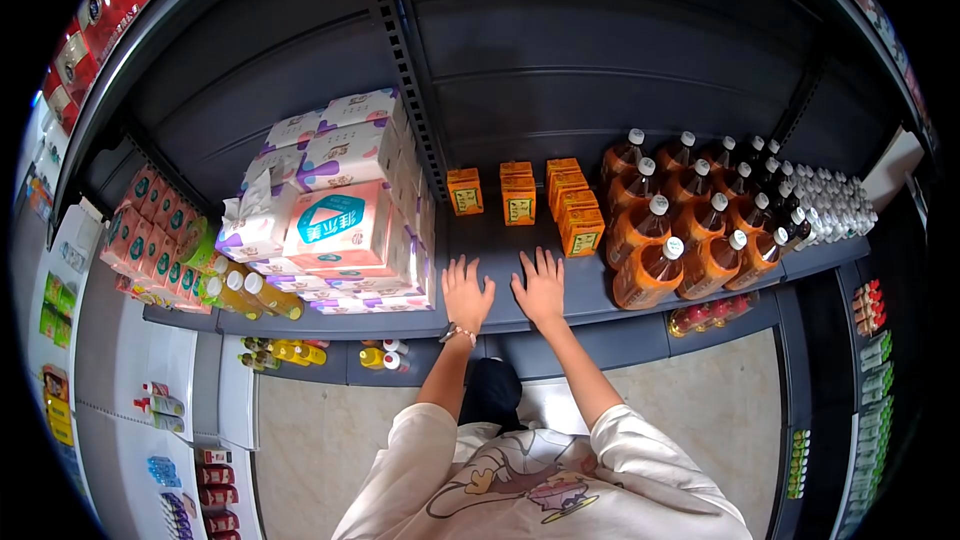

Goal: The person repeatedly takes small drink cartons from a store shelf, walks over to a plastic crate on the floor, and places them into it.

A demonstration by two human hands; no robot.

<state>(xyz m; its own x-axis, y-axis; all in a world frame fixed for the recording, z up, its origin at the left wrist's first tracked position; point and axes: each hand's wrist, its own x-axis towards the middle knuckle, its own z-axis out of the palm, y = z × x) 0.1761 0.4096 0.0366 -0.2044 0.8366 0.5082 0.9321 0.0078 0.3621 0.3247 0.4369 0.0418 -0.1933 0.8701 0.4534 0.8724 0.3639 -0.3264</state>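
Palm down near the front edge of the dark grey shelf (615, 328), my left hand (466, 296) lies with its fingers spread and holds nothing. Beside it my right hand (541, 286) is also flat and open, fingers pointing to the back. Beyond both hands stand small orange drink cartons in three columns: a single carton (465, 192) at the left, a short middle column (518, 202), and a longer right column (580, 225). Neither hand touches a carton. A stack of tissue packs (340, 225) rises just left of my left hand.
Right of the cartons stand rows of large brown-drink bottles (650, 270) with white caps, then dark bottles (797, 230) and small clear bottles (835, 205). Yellow-drink bottles (270, 295) and pink packs (155, 235) sit at the left. A lower shelf holds yellow bottles (300, 352).
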